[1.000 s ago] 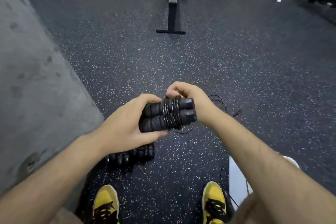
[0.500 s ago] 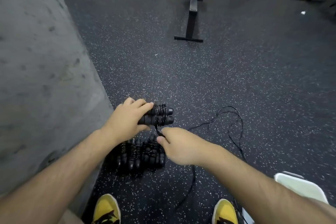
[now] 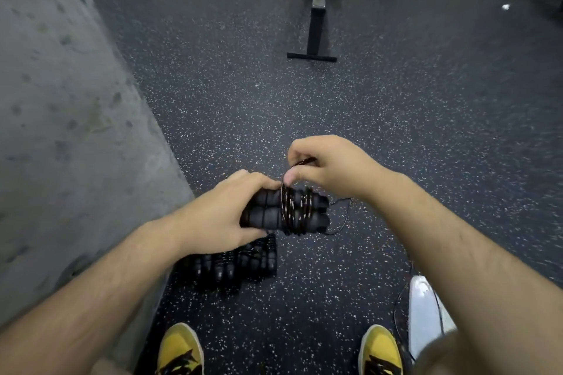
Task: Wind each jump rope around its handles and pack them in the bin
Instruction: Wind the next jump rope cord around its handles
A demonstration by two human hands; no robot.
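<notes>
1. Two hands are in view: the left hand (image 3: 219,219) and the right hand (image 3: 329,166).
2. Two black handles (image 3: 268,211) lie side by side in the left hand, with one rope (image 3: 295,210) coiled round them.
3. One pile of wound ropes (image 3: 231,265) sits near on the floor; its number cannot be told.
4. Two yellow shoes (image 3: 179,350) show at the near edge.
5. One white bin (image 3: 422,313) stands near right.
6. One rowing machine (image 3: 315,9) stands far off.

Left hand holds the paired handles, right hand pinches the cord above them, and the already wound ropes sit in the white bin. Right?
Not quite. The head view shows the wound ropes lying on the floor by the wall, not in the white bin. The rest holds: left hand holds the paired handles, right hand pinches the cord above them.
</notes>
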